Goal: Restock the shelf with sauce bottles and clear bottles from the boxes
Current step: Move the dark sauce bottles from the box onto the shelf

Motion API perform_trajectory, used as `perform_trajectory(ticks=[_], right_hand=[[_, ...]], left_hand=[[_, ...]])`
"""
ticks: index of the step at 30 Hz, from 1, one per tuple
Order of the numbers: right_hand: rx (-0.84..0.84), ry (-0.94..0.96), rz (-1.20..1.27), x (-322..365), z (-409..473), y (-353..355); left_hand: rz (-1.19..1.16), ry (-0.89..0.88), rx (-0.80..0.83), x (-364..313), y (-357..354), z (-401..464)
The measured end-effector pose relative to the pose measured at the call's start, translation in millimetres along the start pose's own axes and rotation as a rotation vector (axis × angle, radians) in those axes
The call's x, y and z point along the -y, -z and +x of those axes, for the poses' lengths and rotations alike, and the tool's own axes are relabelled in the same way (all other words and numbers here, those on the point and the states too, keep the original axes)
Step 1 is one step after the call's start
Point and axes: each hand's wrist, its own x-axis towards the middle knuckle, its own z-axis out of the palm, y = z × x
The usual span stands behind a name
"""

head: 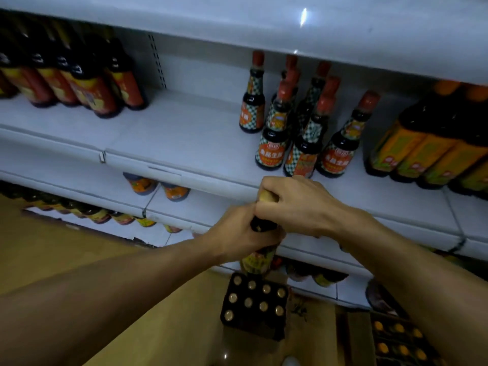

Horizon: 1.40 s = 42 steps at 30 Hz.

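- The dark sauce bottle (260,244) is held in the air in front of the shelf (184,133), near its front edge and above a pack of gold-capped bottles (254,303) standing on the floor.
- The left hand (237,233) has its fingers curled round the bottle's dark neck and shoulder; the right hand (295,204) is clamped over the yellowish cap at the top.
- Judging by the look, the bottle is rigid, probably glass or hard plastic, full of liquid and so fairly heavy and breakable if dropped; the smooth body could slip, so a grip round the neck with support under the body seems safest.
- The open stretch of shelf, between the red-labelled bottles (87,88) far left and the 6 or so checker-labelled red-capped bottles (303,122) to the right, looks like the likely landing place.
- Large orange-labelled bottles (427,151) at the right are cut off by the frame edge.
- The held bottle's label is mostly hidden by the hands and blurred; its base cannot be made out.
- A box of orange-capped bottles (398,339) at the near right is partly cut off, and the lower shelves are dim, so their contents are hard to read.
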Motion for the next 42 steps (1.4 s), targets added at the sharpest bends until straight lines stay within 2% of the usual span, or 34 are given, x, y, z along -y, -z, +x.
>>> perform_trajectory(ticks=[5, 12, 19, 24, 33, 37, 42], right_hand=[[-0.118, 0.01, -0.024, 24, -14, 58], [-0.291, 0.01, 0.084, 51, -38, 142], [-0.568, 0.061, 0.244, 78, -63, 209], [-0.745, 0.134, 0.384, 96, -77, 239], [-1.011, 0.159, 0.411, 95, -88, 262], [-0.971, 0.11, 0.485, 74, -85, 265], [-0.774, 0.085, 0.534, 37, -69, 258]], left_hand=[[0.03, -0.051, -0.041, -54, 25, 8], [0.023, -0.138, -0.097, -142, 58, 13], [-0.047, -0.263, -0.094, -230, 89, 19], [0.012, -0.28, -0.152, -272, 110, 27], [-0.024, -0.329, -0.16, -325, 135, 41], [-0.028, -0.335, -0.195, -347, 145, 56], [-0.008, -0.353, -0.316, -370, 148, 92]])
